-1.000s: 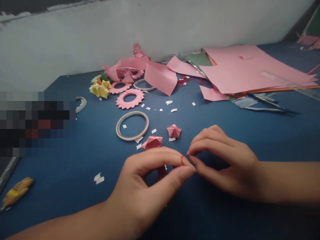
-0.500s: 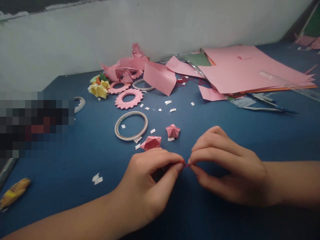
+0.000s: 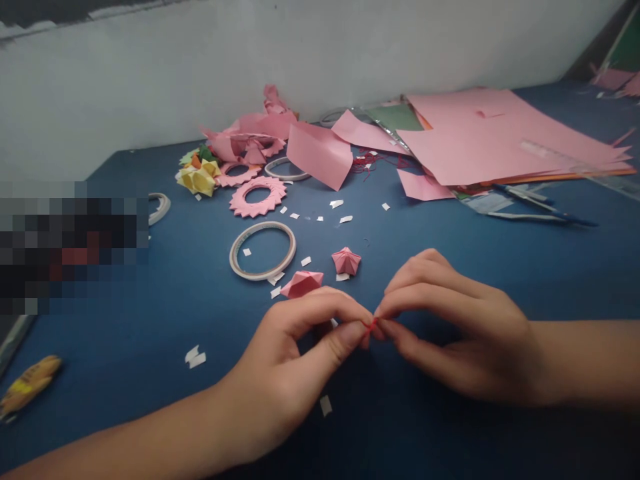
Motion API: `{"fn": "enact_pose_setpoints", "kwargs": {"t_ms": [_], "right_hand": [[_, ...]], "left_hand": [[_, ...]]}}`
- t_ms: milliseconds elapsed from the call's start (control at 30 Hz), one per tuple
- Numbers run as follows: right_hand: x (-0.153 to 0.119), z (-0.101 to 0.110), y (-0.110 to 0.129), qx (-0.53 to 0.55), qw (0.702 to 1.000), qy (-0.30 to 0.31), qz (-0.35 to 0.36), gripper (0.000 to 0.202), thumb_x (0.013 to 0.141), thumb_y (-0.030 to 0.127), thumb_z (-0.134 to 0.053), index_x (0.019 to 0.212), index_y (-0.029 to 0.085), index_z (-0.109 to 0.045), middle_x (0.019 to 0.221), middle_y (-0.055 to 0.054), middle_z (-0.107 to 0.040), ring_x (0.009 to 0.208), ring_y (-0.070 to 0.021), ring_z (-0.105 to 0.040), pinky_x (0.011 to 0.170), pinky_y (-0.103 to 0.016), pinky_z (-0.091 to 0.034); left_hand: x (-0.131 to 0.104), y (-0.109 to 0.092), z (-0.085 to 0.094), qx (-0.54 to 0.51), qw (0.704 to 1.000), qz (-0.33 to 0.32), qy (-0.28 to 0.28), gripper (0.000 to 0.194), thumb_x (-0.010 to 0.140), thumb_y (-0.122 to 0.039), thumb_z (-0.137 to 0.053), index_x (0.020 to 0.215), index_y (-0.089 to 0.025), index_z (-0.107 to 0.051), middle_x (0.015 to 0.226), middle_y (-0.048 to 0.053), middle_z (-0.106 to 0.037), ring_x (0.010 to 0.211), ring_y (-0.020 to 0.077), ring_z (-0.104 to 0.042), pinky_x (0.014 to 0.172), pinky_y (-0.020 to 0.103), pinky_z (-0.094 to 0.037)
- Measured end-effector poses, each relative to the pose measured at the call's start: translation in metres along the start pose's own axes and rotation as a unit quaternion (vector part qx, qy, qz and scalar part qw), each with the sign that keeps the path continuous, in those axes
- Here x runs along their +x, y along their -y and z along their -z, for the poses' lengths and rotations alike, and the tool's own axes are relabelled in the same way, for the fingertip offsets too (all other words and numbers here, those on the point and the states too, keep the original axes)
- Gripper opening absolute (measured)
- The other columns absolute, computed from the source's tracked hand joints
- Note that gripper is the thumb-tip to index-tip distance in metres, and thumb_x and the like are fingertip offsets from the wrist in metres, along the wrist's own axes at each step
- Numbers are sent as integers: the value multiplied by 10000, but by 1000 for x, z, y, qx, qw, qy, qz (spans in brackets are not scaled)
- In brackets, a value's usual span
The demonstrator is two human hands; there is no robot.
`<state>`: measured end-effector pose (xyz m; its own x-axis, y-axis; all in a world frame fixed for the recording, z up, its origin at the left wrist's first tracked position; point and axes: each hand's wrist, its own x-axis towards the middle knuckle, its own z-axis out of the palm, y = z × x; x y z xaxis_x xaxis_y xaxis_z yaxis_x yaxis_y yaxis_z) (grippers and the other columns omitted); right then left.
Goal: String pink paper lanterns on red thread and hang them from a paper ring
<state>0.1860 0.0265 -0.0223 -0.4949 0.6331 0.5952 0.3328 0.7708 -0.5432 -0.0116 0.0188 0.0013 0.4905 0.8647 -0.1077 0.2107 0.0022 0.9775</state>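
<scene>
A short bit of red thread [image 3: 371, 325] shows between my fingertips. My left hand [image 3: 305, 360] pinches it between thumb and forefinger. From the other side, my right hand [image 3: 450, 327] pinches the thread too, its fingertips nearly touching the left ones. Just beyond my left knuckles lies a folded pink paper piece [image 3: 303, 284], partly hidden by the hand. A small pink paper star shape [image 3: 346, 261] sits upright a little farther back, between the two hands.
Left of the star lies a tape roll [image 3: 263, 251], among scattered white scraps. Behind are pink folded rings [image 3: 257, 197], yellow folded paper [image 3: 197, 177] and red threads [image 3: 367, 162]. Pink sheets [image 3: 490, 140] and pens [image 3: 545, 217] lie at right; a yellow-brown object [image 3: 31, 385] at left.
My left hand has shifted slightly right and turned a little, and the fingertips of both hands have come closer together. A white scrap now shows below my left hand.
</scene>
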Motion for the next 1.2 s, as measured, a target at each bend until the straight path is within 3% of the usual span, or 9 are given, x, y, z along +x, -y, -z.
{"fn": "enact_pose_setpoints", "kwargs": {"t_ms": [133, 433, 667, 767, 1067, 1200], "right_hand": [[0, 0, 0, -18, 1000, -5, 21, 95, 841, 70, -571, 902, 138, -599, 774, -23, -616, 687, -112, -558, 679, -319, -401], [-1, 2, 0, 3, 1000, 11, 24, 148, 857, 70, -514, 960, 137, -596, 793, -40, -623, 703, -127, -552, 650, -313, -443], [-2, 3, -1, -5, 999, 25, 30, 149, 869, 194, -574, 991, 108, -567, 844, -68, -620, 778, -147, -561, 695, -325, -443], [-1, 1, -2, -17, 999, 19, 32, 43, 881, 122, -550, 916, 131, -573, 805, -38, -607, 741, -121, -557, 691, -296, -431], [2, 2, 2, 38, 999, 16, -15, 137, 829, 28, -543, 876, 148, -589, 777, -29, -621, 707, -121, -570, 653, -285, -428], [0, 0, 1, 35, 999, 12, -3, 113, 828, 35, -555, 835, 141, -595, 780, -34, -627, 705, -115, -572, 642, -281, -424]], "left_hand": [[0, 2, -2, -5, 1000, -2, -1, 168, 875, -194, -548, 726, -194, -626, 754, -4, -626, 858, 152, -592, 756, 239, -465], [1, 1, -3, -12, 1000, 5, -19, 155, 862, -201, -563, 740, -196, -658, 775, -1, -658, 792, 140, -611, 722, 233, -481], [3, 1, -3, 32, 999, 8, -43, 153, 873, -191, -535, 805, -211, -671, 801, -20, -678, 779, 122, -611, 713, 214, -469], [2, 0, -5, 53, 998, 26, -31, 153, 864, -206, -535, 777, -206, -661, 775, -17, -661, 755, 131, -591, 677, 224, -453], [-2, -4, 0, 22, 998, 58, 18, 179, 878, -277, -515, 749, -202, -616, 798, -7, -630, 796, 143, -562, 678, 237, -423], [-2, -4, -1, -7, 996, 83, 37, 191, 887, -275, -499, 739, -197, -592, 802, -12, -628, 789, 133, -555, 699, 228, -424]]}}
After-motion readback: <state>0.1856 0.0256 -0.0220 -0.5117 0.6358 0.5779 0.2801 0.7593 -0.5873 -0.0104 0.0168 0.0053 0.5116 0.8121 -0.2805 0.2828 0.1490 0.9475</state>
